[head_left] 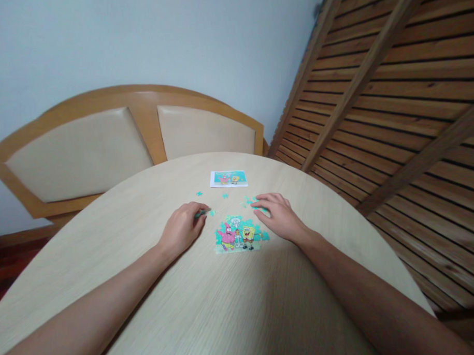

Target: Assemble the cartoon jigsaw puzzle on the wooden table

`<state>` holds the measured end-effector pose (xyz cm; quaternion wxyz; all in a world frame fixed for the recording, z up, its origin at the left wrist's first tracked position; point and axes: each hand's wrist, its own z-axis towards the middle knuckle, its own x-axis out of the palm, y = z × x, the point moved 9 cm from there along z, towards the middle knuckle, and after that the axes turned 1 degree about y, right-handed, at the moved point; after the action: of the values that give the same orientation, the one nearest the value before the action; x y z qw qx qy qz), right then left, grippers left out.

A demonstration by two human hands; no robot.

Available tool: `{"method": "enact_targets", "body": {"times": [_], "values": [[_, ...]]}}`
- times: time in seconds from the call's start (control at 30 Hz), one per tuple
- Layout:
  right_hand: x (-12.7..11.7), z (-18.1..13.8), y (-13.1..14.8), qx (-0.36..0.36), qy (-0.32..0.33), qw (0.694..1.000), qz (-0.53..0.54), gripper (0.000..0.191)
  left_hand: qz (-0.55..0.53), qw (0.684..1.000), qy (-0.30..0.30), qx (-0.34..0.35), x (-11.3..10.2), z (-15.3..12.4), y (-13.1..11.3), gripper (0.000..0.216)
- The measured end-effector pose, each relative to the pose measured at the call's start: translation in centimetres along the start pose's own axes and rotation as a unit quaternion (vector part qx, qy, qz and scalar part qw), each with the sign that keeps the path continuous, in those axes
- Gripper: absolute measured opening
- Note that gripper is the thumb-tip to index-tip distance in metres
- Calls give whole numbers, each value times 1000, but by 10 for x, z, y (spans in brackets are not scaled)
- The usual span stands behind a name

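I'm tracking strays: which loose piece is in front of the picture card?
The lone teal piece by the near edge of the picture card; another piece lies left, others by the left hand and right hand.

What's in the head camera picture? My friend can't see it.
A person's left hand and right hand, near loose turquoise jigsaw pieces, flank a partly assembled SpongeBob jigsaw puzzle on a pale, round-edged table. Farther back lies a cartoon picture card, with a padded wooden backrest behind the table.
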<state>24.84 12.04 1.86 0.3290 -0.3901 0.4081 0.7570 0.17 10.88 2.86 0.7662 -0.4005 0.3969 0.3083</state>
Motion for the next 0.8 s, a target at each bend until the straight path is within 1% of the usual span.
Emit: {"method": "enact_targets", "body": {"times": [0.07,0.13,0.2,0.27,0.33,0.4,0.53,0.6,0.7,0.8], "values": [[-1,1,-1,8,-3,1000,3,23,28,999,-7,-21,-8,2,5,26],[-1,1,-1,7,-3,1000,9,25,70,996,-2,-47,-18,5,16,32],[-1,1,0,2,-6,1000,13,27,104,990,35,-89,-26,8,33,33],[-1,1,0,-2,-8,1000,15,27,119,980,90,-131,-31,9,53,31],[0,1,-1,-2,-7,1000,16,27,118,970,136,-164,-34,8,69,31],[1,1,-2,-1,-4,1000,15,27,110,963,168,-182,-35,7,79,33],[1,2,-2,3,0,1000,11,27,80,957,219,-173,-30,7,81,33],[0,2,-2,6,0,1000,12,27,67,957,229,-166,-28,6,78,36],[0,2,-2,6,-2,1000,14,27,44,957,242,-155,-28,5,72,45],[0,2,-2,3,-6,1000,15,27,57,954,250,-158,-28,2,70,49]]}}
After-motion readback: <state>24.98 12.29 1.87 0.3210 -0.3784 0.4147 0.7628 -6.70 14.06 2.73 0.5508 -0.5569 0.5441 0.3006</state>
